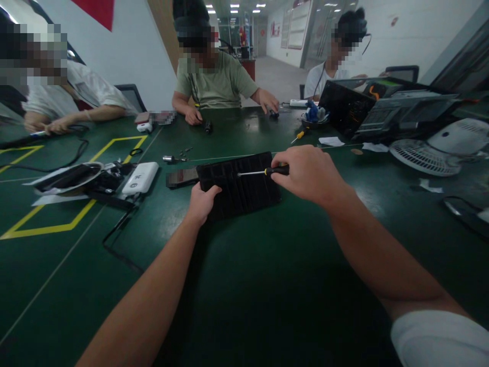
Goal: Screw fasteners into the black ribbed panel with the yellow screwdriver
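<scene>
A black, flat, ribbed rectangular panel (248,196) is tilted above the green table in front of me. My left hand (203,203) grips its left edge, thumb on the face and fingers hidden behind. In my right hand (307,171) is a screwdriver (255,173) with a black and yellow handle, held between thumb and fingers. Its metal shaft points left across the panel, and the tip is at a spot near the panel's middle; whether it sits in a screw I cannot tell. Behind the panel's left side lies a dark flat object (182,177).
Left are a white box-shaped device (140,178), cables and a round-rimmed item (82,176). Small metal parts (185,153) lie beyond the panel. At right stand a white fan (424,153) and a dark case (346,109); a yellow screwdriver (300,135) lies nearby. Three people sit across the table.
</scene>
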The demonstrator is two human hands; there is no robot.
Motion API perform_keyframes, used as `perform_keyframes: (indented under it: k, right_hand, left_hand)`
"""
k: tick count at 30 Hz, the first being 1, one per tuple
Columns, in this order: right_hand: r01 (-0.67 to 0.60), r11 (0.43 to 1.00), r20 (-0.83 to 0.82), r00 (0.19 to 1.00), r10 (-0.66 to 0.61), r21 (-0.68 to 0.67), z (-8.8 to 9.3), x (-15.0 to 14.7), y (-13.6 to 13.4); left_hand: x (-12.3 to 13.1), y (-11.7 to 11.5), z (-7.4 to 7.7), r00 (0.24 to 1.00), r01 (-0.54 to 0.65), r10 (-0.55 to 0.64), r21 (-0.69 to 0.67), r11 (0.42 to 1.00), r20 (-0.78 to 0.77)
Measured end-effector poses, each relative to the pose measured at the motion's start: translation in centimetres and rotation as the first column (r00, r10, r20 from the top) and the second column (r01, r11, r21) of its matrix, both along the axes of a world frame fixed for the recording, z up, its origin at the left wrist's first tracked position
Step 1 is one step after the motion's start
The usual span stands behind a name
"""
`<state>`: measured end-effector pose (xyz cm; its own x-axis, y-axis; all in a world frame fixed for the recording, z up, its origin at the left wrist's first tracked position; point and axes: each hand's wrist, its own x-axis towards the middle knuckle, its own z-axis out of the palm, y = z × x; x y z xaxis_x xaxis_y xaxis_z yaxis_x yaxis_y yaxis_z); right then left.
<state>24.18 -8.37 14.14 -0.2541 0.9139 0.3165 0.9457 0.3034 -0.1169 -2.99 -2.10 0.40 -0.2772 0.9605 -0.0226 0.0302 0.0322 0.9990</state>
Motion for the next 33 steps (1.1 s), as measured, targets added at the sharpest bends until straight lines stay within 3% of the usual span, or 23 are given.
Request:
perform_keyframes:
  k: [15,22,33]
  right_hand:
    - [0.013,0.997,0.014,1.000,-0.012,-0.080,0.39,0.13,-0.17]
    - [0.028,1.000,-0.034,0.999,-0.028,0.007,0.57,0.35,-0.30]
    - [0.007,1.000,-0.037,0.999,-0.007,0.002,-0.10,0.00,0.11]
  left_hand:
    - [-0.07,0.00,-0.01,1.000,0.011,-0.011,0.001,1.000,-0.006]
    - [-0.19,0.08,-0.26,1.000,0.010,-0.010,0.014,1.000,0.001]
    - [-0.15,-0.03,-0.23,1.000,0.024,-0.024,0.020,1.000,-0.009]
